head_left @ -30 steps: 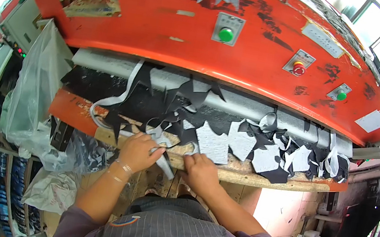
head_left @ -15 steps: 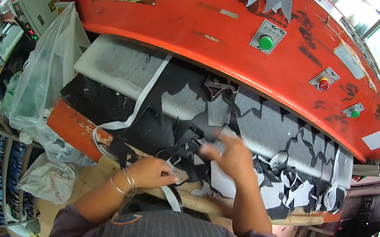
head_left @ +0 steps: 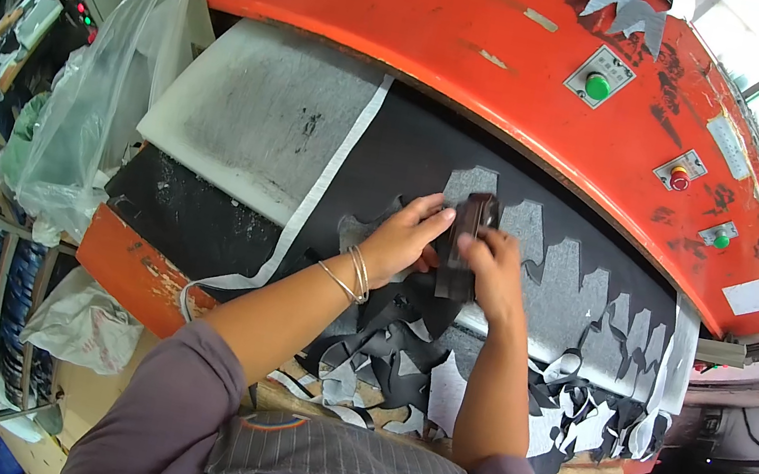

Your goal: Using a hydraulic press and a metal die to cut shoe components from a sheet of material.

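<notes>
A dark metal cutting die (head_left: 476, 222), smeared by motion, is held up over the press bed. My right hand (head_left: 496, 276) grips its right side, thumb and fingers closed round it. At its left edge my left hand (head_left: 402, 239), with bracelets at the wrist, is bent against the die; its fingertips are partly hidden. Under both hands lies a black sheet (head_left: 403, 145) with a white edge strip. A row of cut-out gaps along its near side shows the grey cutting board (head_left: 549, 282). Black and white offcuts (head_left: 399, 357) are heaped below my hands.
The red press beam (head_left: 458, 22) spans the far side, bearing a green button (head_left: 597, 86) and a red knob (head_left: 679, 178). A clear plastic bag (head_left: 118, 110) hangs at the left, with a white sack (head_left: 85, 322) beneath. Another person's arm (head_left: 2, 28) shows at far left.
The die lay on the bed by the beam; now it is lifted and gripped. My left hand has come up from the front edge. Scraps on the sheet have shifted towards me, and the view has turned.
</notes>
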`<action>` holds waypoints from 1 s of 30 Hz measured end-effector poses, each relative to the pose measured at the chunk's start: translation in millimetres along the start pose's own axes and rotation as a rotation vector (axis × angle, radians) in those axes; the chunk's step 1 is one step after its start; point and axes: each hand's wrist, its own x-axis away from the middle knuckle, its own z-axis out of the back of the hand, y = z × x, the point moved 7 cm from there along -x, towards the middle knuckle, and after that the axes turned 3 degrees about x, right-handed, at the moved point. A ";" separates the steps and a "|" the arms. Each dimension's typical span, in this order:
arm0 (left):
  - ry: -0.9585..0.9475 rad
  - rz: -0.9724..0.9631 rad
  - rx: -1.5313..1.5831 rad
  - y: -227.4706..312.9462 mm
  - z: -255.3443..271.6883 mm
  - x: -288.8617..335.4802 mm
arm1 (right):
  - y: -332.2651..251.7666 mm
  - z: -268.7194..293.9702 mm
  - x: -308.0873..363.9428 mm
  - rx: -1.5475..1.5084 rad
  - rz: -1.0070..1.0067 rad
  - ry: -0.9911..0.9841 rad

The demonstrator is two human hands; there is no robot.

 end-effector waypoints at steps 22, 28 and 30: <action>-0.850 -0.190 -1.130 -54.7 -31.4 130.2 | -102.8 -77.9 -77.7 0.652 0.141 0.109; 0.091 -0.416 -0.985 62.5 72.2 60.7 | -48.3 -57.7 -72.6 0.456 0.270 0.199; 0.244 -0.524 -1.058 74.3 109.3 25.6 | -41.7 -53.9 -67.8 0.456 0.336 0.149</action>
